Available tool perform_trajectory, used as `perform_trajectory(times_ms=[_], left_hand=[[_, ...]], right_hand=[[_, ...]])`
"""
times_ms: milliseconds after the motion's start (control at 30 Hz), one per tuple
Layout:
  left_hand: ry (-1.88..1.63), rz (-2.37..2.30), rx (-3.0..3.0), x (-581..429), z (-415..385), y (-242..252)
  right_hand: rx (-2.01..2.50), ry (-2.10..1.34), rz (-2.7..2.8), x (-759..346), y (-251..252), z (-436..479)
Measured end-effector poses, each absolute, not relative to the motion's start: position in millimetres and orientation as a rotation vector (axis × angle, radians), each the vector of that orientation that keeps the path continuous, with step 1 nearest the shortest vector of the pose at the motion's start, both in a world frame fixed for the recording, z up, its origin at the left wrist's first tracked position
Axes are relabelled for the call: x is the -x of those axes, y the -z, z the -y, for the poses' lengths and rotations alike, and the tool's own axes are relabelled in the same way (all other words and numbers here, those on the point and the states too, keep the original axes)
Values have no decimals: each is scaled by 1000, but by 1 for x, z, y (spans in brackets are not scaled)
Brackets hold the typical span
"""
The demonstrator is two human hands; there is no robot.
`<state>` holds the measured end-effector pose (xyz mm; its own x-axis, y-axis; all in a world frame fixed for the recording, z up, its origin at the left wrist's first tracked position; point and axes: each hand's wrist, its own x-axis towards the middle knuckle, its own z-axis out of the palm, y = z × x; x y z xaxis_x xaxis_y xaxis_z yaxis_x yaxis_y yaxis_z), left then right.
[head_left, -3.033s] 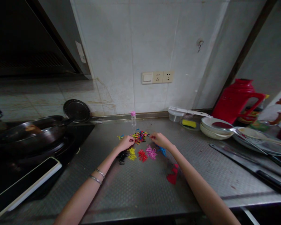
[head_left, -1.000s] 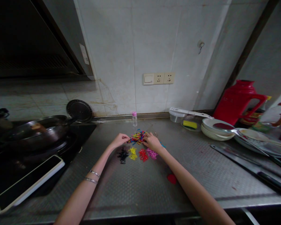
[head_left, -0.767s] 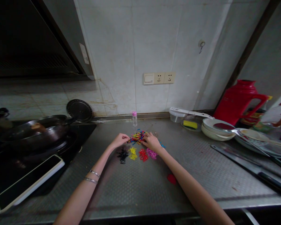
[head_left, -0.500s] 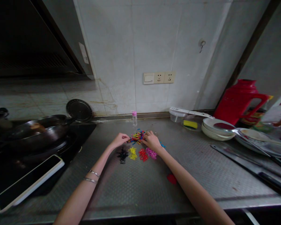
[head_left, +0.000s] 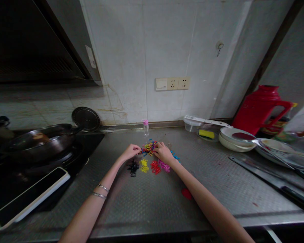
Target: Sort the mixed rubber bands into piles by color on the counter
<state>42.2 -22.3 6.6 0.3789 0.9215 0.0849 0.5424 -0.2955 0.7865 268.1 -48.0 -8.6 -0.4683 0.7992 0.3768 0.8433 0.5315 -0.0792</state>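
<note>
A mixed heap of small coloured rubber bands (head_left: 149,147) lies on the metal counter between my hands. My left hand (head_left: 131,150) is at its left edge, thumb and fingers pinched together; what they hold is too small to make out. On the right side of the heap, my right hand (head_left: 163,152) has its fingers curled down into the bands, fingertips partly hidden. Nearer me lie separate piles: black bands (head_left: 133,168), yellow bands (head_left: 144,165), red bands (head_left: 155,167) and pink bands (head_left: 164,165). Some blue bands (head_left: 175,156) show beyond my right wrist.
A small clear bottle with a pink cap (head_left: 145,128) stands behind the heap. At left are a wok (head_left: 44,141) on the stove and a phone (head_left: 32,195). To the right lie a yellow sponge (head_left: 206,134), stacked bowls (head_left: 235,145), a knife (head_left: 263,177) and a red flask (head_left: 258,108).
Both hands stay at the heap, with only slight finger movement. The whole view has shifted very slightly.
</note>
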Motion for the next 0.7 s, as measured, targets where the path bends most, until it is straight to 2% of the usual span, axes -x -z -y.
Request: perform_trajectory(times_ms=[700], left_hand=[[-660,-1242,-2080,-58,28,5]], right_hand=[[1123,-276,2459,-312,-11,47]])
